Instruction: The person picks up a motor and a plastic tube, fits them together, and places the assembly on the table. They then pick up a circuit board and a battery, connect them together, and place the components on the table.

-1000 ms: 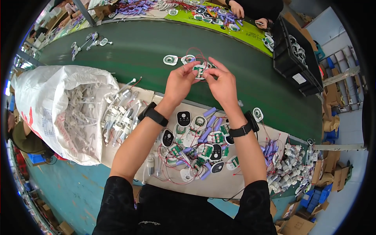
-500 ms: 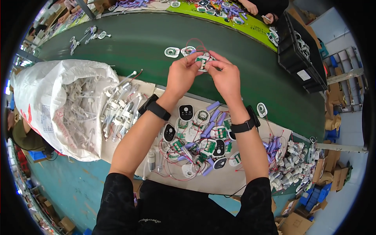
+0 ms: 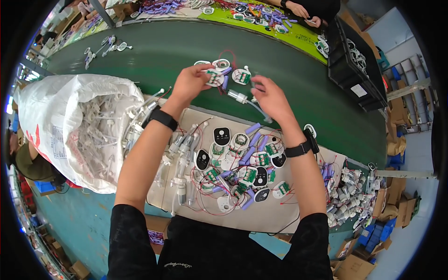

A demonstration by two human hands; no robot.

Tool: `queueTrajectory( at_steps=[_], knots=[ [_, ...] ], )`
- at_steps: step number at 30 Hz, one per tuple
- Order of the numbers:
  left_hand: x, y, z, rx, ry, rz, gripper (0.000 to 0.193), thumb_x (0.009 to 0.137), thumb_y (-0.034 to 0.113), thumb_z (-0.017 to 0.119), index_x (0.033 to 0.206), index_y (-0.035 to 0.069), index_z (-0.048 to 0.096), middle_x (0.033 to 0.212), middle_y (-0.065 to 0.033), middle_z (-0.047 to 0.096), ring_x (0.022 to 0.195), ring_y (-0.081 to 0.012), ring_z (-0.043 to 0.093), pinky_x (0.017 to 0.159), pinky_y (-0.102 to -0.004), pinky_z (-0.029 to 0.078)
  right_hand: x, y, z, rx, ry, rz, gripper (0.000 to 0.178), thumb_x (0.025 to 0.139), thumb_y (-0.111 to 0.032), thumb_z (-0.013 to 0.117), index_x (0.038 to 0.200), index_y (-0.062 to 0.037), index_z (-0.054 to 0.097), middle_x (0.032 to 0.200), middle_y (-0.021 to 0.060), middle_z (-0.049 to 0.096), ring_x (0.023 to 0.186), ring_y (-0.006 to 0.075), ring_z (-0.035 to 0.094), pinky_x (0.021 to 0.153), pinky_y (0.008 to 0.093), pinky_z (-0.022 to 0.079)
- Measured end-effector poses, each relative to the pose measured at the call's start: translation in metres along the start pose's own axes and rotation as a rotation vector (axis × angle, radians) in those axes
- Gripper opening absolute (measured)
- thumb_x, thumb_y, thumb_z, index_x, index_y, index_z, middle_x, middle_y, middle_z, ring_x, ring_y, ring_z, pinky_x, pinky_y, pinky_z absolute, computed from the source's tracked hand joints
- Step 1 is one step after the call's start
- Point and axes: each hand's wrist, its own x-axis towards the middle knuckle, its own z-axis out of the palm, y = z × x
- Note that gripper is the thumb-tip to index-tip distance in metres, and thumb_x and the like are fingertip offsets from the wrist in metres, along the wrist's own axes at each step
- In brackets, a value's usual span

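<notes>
My left hand [image 3: 190,85] pinches the edge of a round white cover with a green circuit board [image 3: 214,78] above the green belt. Purple cylindrical cells [image 3: 226,82] and red wires hang or lie beside it. A second cover with a circuit board [image 3: 241,76] rests on the belt between my hands. My right hand [image 3: 273,99] hovers to its right, fingers apart and slightly blurred, with nothing visible in them. Close to those fingers is a small clear-and-silver cylinder [image 3: 238,96] with a translucent tube. Another white ring-shaped cover [image 3: 221,64] lies just beyond my left hand.
A cardboard-topped bench [image 3: 280,219] holds several covers, boards, purple cells and tangled wires. On the left, a white sack [image 3: 51,126] spills tube parts. More cylinders [image 3: 347,198] are piled at right. A black crate [image 3: 357,70] and another person's hands [image 3: 305,14] are across the belt.
Both hands were together on one circuit-board cover; now they are apart and it lies on the belt. My left hand moved left to another cover, my right hand right and nearer. The cylinder with tube shows.
</notes>
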Motion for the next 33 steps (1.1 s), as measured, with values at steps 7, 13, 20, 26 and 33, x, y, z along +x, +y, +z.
queueTrajectory(
  at_steps=[7, 13, 20, 26, 33],
  knots=[
    [0.014, -0.005, -0.032, 0.010, 0.082, -0.103, 0.034, 0.099, 0.003, 0.052, 0.133, 0.000, 0.056, 0.118, -0.0099, 0.067, 0.104, -0.0182, 0.068, 0.087, -0.0291, 0.059, 0.028, 0.029, -0.011, -0.209, 0.034, -0.156, 0.040, 0.087, -0.004, 0.067, 0.126, -0.0109, 0.063, 0.142, 0.0155, 0.050, 0.121, 0.0310, 0.059, 0.099, 0.0356, 0.050],
    [0.017, -0.003, -0.036, -0.008, 0.116, -0.118, 0.036, 0.099, 0.004, 0.052, 0.134, 0.001, 0.056, 0.117, -0.0085, 0.067, 0.102, -0.0162, 0.068, 0.088, -0.0295, 0.059, 0.053, 0.010, 0.024, -0.470, -0.068, -0.130, 0.057, 0.078, -0.020, 0.078, 0.131, -0.0100, 0.059, 0.154, 0.0168, 0.038, 0.140, 0.0385, 0.038, 0.116, 0.0485, 0.031],
    [0.031, -0.004, -0.064, 0.375, 0.121, -0.126, 0.044, 0.093, 0.013, 0.064, 0.134, 0.000, 0.058, 0.112, -0.0084, 0.070, 0.100, -0.0167, 0.067, 0.084, -0.0313, 0.055, 0.032, -0.011, 0.011, -0.550, -0.076, -0.200, 0.061, 0.084, -0.020, 0.073, 0.139, -0.0069, 0.051, 0.152, 0.0206, 0.039, 0.138, 0.0368, 0.040, 0.112, 0.0428, 0.036],
    [-0.042, 0.038, -0.103, 0.645, 0.185, 0.234, 0.038, 0.088, 0.021, 0.069, 0.119, -0.001, 0.068, 0.102, -0.0184, 0.073, 0.089, -0.0226, 0.072, 0.080, -0.0329, 0.055, -0.044, -0.116, 0.032, -0.182, -0.587, -0.470, 0.028, 0.086, -0.008, 0.068, 0.114, -0.0019, 0.066, 0.103, 0.0132, 0.068, 0.094, 0.0287, 0.065, 0.083, 0.0370, 0.053],
    [-0.196, 0.032, -0.111, 0.870, 0.245, 0.289, 0.026, 0.092, 0.021, 0.068, 0.110, 0.002, 0.072, 0.088, -0.0122, 0.073, 0.075, -0.0193, 0.068, 0.070, -0.0319, 0.053, -0.084, -0.139, 0.107, -0.556, -0.623, -0.710, 0.018, 0.081, 0.002, 0.063, 0.098, -0.0004, 0.069, 0.099, 0.0169, 0.067, 0.097, 0.0360, 0.063, 0.087, 0.0441, 0.050]
  ],
)
